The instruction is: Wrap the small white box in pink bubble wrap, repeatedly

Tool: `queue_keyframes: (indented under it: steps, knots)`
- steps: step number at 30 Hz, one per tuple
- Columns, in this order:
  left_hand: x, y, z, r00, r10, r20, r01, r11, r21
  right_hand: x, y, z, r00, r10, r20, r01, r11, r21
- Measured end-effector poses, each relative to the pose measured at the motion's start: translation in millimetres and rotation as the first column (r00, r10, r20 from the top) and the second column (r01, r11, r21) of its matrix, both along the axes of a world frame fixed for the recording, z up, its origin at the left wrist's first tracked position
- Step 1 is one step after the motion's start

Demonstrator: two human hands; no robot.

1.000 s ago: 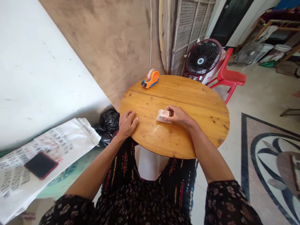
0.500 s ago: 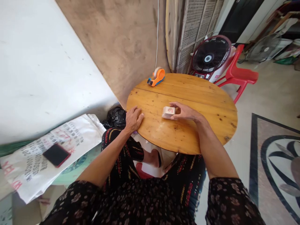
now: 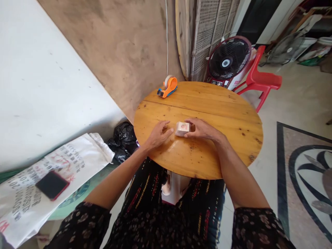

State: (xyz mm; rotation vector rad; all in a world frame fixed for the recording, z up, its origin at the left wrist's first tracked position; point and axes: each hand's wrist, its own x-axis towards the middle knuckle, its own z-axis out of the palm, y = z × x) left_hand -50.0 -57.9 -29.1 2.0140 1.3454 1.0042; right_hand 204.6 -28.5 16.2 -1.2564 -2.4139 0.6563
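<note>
A small pale block-shaped pack (image 3: 183, 128) with a reddish print on top rests on the round wooden table (image 3: 202, 159). My right hand (image 3: 201, 129) has its thumb and fingers around the pack's right end. Just left of the pack is my left hand (image 3: 160, 134), its thumb and fingers apart, with nothing in it and a small gap to the pack. An orange and blue tape dispenser (image 3: 168, 87) holding a roll of tape stands near the table's far left edge.
A red chair (image 3: 263, 81) and a dark red fan (image 3: 228, 62) stand beyond the table on the right. At the left, a phone (image 3: 52, 185) lies on white printed sacks (image 3: 85, 152), near a black plastic bag (image 3: 124, 136). Walls rise behind the table.
My left hand has left the table's left edge and moved right, close to the pack. My right hand keeps its grip on the pack. The camera view has shifted slightly.
</note>
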Motion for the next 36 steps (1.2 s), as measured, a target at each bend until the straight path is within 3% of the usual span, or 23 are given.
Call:
queue_keyframes:
  steps: [4,7,11,15,20,24,30,36]
  knots:
    - [30,12,-1.9,0.970,-0.116,0.214,0.145,0.982,-0.121,-2,-5,7.5,0.996,0.000,0.089,-0.002,1.000,0.029]
    - [38,13,-1.2,0.942,-0.163,0.293,0.212,0.966,-0.146,-2,-9,12.6,0.990,-0.044,0.132,0.039,0.998,0.046]
    - [39,21,6.8,0.950,-0.125,0.285,0.185,0.964,-0.193,-1,-10,14.0,0.983,-0.067,0.173,0.060,0.997,0.045]
    - [45,51,14.7,0.951,-0.100,0.292,0.181,0.948,-0.263,0,-8,11.5,0.987,-0.059,0.149,0.053,0.998,0.044]
    - [56,75,10.2,0.950,-0.014,0.311,0.085,0.972,-0.219,1,-8,10.0,0.989,-0.056,0.140,0.053,0.998,0.020]
    - [50,71,8.0,0.938,-0.027,0.347,0.126,0.955,-0.268,1,-8,9.6,0.988,-0.046,0.150,0.044,0.999,0.012]
    - [44,62,17.2,0.925,-0.034,0.378,0.160,0.938,-0.307,5,-7,7.6,0.991,-0.006,0.131,0.008,1.000,-0.017]
    - [41,60,23.2,0.918,-0.092,0.385,0.225,0.921,-0.317,17,-4,10.2,0.998,0.026,-0.054,-0.029,0.998,-0.063]
